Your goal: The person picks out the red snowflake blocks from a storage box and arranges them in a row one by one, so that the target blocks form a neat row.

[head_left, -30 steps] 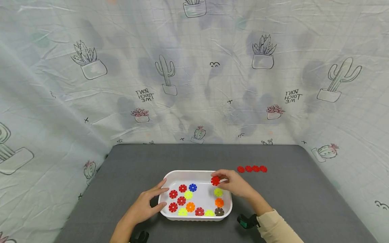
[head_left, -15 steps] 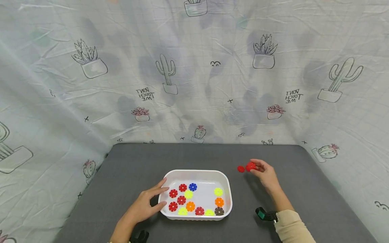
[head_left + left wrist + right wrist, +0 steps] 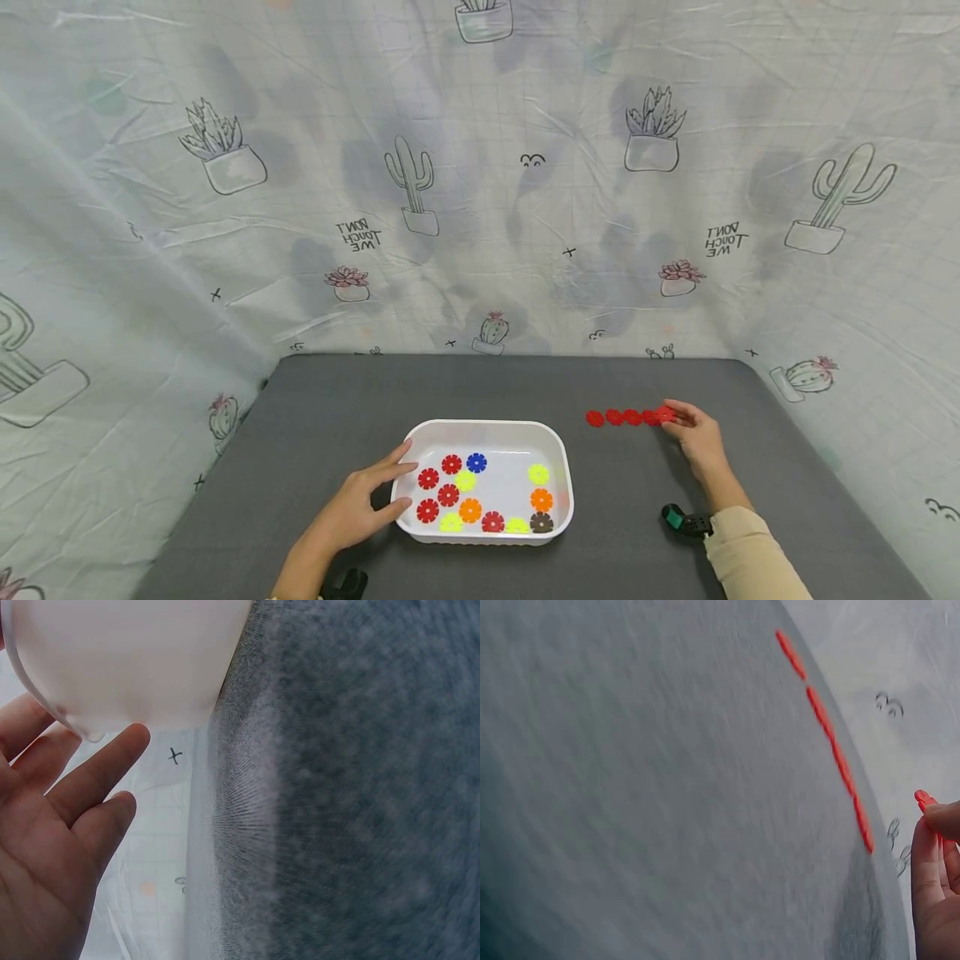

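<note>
- My right hand (image 3: 697,437) reaches out toward the worktop's far right corner, wrist low, palm turned inward, thumb and fingertips closed in a pinch on a red disc (image 3: 664,414).
- That disc sits over the right-hand end of a row of four red discs (image 3: 632,417), which runs nearly parallel to the far edge of the worktop (image 3: 337,400); from my right wrist I see it raised above the surface.
- My left hand (image 3: 356,504) rests at the left edge of the white tray (image 3: 510,467), thumb and fingers spread wide and relaxed, fingertips over the rim, gripping no disc.
- The tray is smooth, glossy and rectangular with rounded corners and a rolled lip.
- Inside it lie flat, notched discs like little cogs: five red, four yellow, two orange, one blue disc (image 3: 476,462) toward the far edge and one dark brown disc (image 3: 542,522) in the near right corner.
- Under everything, the worktop is matt grey and fabric-like; behind its far edge hangs a creased, cactus-printed sheet (image 3: 487,192).
</note>
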A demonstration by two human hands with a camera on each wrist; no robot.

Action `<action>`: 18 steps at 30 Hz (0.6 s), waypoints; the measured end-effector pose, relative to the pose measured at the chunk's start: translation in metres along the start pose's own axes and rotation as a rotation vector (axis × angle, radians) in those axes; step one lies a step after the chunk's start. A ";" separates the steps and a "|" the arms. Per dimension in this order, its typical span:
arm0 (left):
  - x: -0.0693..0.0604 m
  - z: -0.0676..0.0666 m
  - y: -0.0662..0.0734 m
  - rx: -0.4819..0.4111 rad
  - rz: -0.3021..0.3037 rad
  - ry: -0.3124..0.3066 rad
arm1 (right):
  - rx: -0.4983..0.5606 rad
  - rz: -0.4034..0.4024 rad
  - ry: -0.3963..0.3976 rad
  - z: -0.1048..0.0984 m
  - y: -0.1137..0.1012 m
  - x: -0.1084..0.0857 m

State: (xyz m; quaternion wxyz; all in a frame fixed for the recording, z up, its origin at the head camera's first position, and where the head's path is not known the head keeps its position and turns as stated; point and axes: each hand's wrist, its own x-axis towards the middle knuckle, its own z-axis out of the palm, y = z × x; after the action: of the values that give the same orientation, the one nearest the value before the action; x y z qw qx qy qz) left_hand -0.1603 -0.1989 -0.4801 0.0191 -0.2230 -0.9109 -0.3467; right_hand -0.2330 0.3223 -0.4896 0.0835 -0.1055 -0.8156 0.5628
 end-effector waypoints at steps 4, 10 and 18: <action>0.000 0.000 -0.001 0.009 0.022 0.004 | -0.066 0.038 0.011 -0.005 0.005 0.009; 0.000 0.000 0.000 0.004 0.011 0.001 | -0.187 0.070 -0.014 -0.008 0.012 0.017; 0.000 0.000 0.000 0.004 0.008 0.003 | -0.332 0.042 -0.015 -0.007 0.021 0.021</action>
State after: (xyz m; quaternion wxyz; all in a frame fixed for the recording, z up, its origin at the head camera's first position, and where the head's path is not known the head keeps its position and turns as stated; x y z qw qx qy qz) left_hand -0.1599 -0.1992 -0.4800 0.0223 -0.2261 -0.9107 -0.3450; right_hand -0.2497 0.3411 -0.5062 0.0471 -0.1305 -0.8956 0.4227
